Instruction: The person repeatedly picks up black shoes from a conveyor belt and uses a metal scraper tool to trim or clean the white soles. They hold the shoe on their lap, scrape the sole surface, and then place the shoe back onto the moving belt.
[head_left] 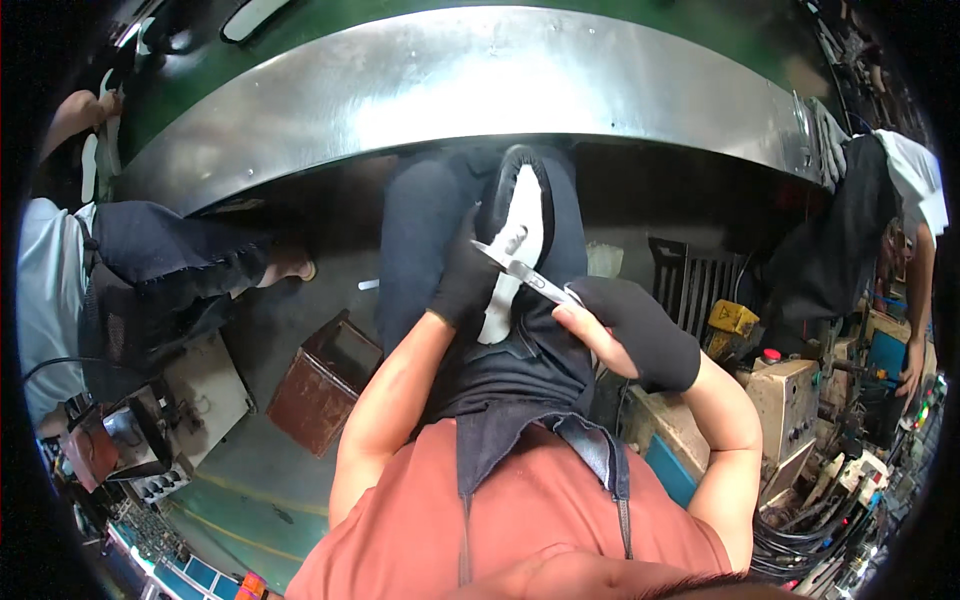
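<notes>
In the middle of the frame we see a shoe (524,212), which lies with the sole side up on the dark trousers (420,210), its rounded toe pointing to the top. The smooth black upper (549,200) is folded around the toe end of a flat white sole (497,322), long and narrow in shape. The left hand (467,277), in a thin black glove, has its grip closed on the left side of the shoe. The right hand (628,328), gloved but with a bare thumb, has its grip clamped on the handles of shiny metal pliers (540,284). Their head is over the sole; whether it touches, we cannot tell. At the top, the bench (480,85) shows smooth, reflecting steel. At the lower left stands a worn brown box (308,400) with straight sides.
</notes>
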